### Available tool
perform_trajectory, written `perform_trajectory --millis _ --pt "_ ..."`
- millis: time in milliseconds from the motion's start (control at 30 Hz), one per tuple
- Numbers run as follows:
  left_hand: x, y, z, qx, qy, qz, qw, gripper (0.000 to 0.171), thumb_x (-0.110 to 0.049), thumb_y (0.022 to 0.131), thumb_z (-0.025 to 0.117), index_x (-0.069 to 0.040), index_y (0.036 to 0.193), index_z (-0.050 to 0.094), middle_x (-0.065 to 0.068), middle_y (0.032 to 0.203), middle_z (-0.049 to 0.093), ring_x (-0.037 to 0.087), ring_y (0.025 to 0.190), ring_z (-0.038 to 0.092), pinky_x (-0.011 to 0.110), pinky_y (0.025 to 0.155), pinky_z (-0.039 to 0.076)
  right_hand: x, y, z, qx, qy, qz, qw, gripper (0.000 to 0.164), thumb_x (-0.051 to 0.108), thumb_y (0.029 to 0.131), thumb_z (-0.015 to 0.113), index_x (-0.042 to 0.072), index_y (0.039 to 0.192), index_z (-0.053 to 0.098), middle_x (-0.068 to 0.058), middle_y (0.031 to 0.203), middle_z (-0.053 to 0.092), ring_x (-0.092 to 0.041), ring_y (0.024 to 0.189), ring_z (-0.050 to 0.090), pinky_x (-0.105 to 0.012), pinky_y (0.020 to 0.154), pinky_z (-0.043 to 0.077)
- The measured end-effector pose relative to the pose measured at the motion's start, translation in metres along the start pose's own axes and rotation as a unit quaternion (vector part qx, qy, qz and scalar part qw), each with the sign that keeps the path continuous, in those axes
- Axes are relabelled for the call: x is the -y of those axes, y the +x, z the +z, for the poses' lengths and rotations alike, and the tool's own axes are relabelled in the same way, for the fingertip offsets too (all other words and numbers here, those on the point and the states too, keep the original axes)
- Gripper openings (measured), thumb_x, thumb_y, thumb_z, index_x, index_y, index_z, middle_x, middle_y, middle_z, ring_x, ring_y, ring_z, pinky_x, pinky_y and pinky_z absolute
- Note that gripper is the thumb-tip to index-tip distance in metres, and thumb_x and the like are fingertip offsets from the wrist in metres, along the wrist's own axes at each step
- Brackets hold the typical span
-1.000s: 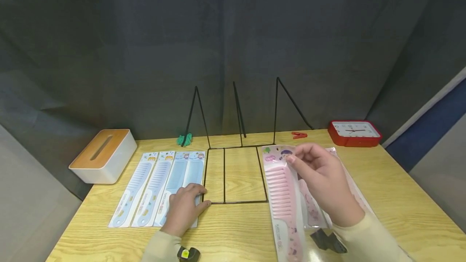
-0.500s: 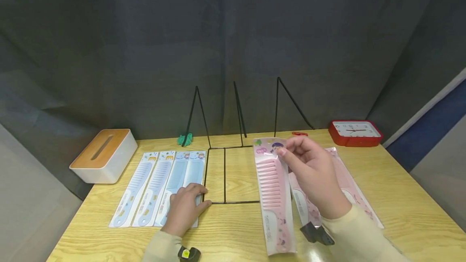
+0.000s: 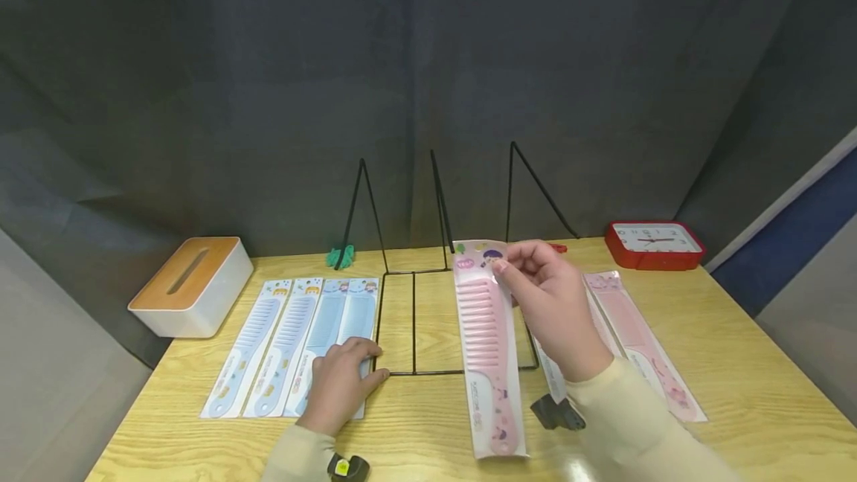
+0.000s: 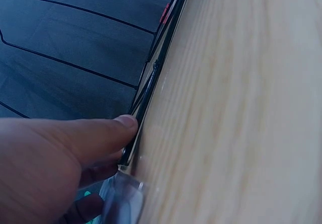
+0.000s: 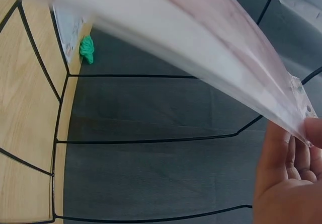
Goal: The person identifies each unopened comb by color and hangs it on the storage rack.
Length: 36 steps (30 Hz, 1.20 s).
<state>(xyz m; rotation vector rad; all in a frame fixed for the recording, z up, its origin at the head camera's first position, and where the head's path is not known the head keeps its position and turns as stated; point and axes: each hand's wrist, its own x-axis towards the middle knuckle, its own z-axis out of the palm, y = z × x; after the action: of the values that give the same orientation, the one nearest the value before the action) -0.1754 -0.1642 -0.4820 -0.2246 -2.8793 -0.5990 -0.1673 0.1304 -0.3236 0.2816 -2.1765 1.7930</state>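
The right hand (image 3: 554, 307) has its grip pinching the pink comb pack (image 3: 485, 352); the relaxed left hand (image 3: 340, 379) should steady the wire rack (image 3: 413, 318).

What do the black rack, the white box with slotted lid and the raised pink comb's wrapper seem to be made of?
Black rack: probably metal with dark coating; thin bent wires.
White box: likely smooth plastic, by its even surface; its lid looks like wood or imitation, from the tan colour.
Wrapper: clear, glossy film, apparently plastic, given its glare.
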Motion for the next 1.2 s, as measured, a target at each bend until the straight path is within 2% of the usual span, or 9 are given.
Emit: perform_trajectory --millis 300,433,633,867,1200 --pt "0.001 0.0 0.001 -0.002 0.0 -0.001 1.0 0.033 -0.038 0.082 0.082 -0.022 0.109 0.074 -0.006 0.121 0.067 0.02 0.094 0.059 0.046 0.077 0.04 -0.007 0.006 0.006 -0.001 0.005 0.035 0.999 0.02 0.02 0.097 0.069 0.005 0.11 0.062 -0.013 0.094 0.062 -0.019 0.074 0.054 -0.024 0.061 0.051" --pt "0.0 -0.001 0.0 -0.004 -0.001 -0.001 1.0 0.033 -0.038 0.082 0.082 -0.021 0.109 0.074 -0.006 0.121 0.068 0.021 0.093 0.059 0.046 0.076 0.039 -0.011 0.008 0.008 0.0 0.003 0.031 1.0 0.02 0.019 0.097 0.069 0.005 0.11 0.062 -0.013 0.093 0.061 -0.018 0.071 0.052 -0.022 0.058 0.048" --pt "-0.001 -0.001 -0.001 -0.003 -0.005 -0.001 1.0 0.033 -0.037 0.083 0.082 -0.021 0.109 0.074 -0.006 0.121 0.067 0.022 0.096 0.06 0.045 0.077 0.039 -0.014 0.01 0.011 0.005 -0.006 0.026 1.0 0.02 0.02 0.098 0.068 0.005 0.109 0.063 -0.012 0.092 0.062 -0.018 0.071 0.053 -0.025 0.06 0.051" --pt "0.0 -0.001 0.0 -0.002 -0.008 -0.001 1.0 0.033 -0.037 0.082 0.082 -0.021 0.109 0.074 -0.006 0.12 0.067 0.021 0.094 0.059 0.045 0.076 0.039 -0.01 0.01 0.014 0.012 0.001 0.02 1.0 0.018 0.019 0.098 0.067 0.005 0.109 0.063 -0.012 0.094 0.064 -0.019 0.071 0.056 -0.03 0.064 0.055" --pt "0.0 -0.001 0.0 -0.004 -0.008 0.002 1.0 0.032 -0.038 0.082 0.082 -0.021 0.108 0.074 -0.006 0.12 0.068 0.021 0.094 0.059 0.045 0.076 0.039 -0.002 0.007 0.018 0.024 0.019 0.007 1.0 0.017 0.018 0.098 0.068 0.005 0.108 0.062 -0.013 0.094 0.062 -0.02 0.073 0.056 -0.027 0.064 0.054"
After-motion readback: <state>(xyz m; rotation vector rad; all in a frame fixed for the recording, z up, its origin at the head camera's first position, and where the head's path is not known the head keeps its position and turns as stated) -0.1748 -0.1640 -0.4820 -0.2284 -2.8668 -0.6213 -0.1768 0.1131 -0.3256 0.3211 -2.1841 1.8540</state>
